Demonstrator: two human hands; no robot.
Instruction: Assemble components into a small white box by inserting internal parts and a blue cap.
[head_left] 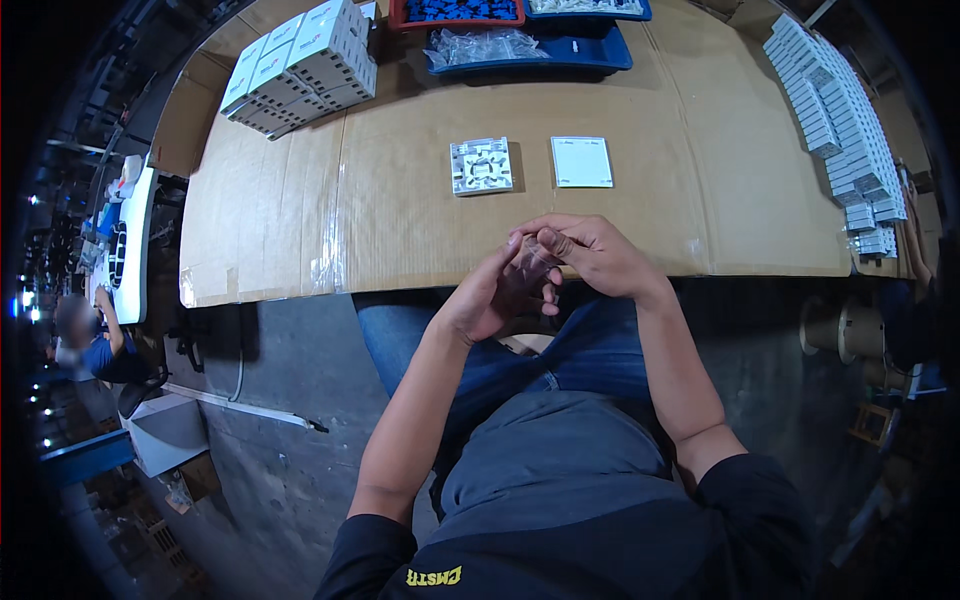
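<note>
My left hand and my right hand meet over the table's near edge, fingers curled toward each other and fingertips touching. Between them a faint see-through sheen shows, but I cannot make out what it is. Just beyond lies a white square frame-like part with grey and white fittings inside. To its right is a flat white square plate. Neither hand touches these two pieces.
Cardboard covers the table. White boxes stand stacked at the far left; white modules line the right edge. At the back are a red bin of blue parts and a blue tray with clear bags. A person sits far left.
</note>
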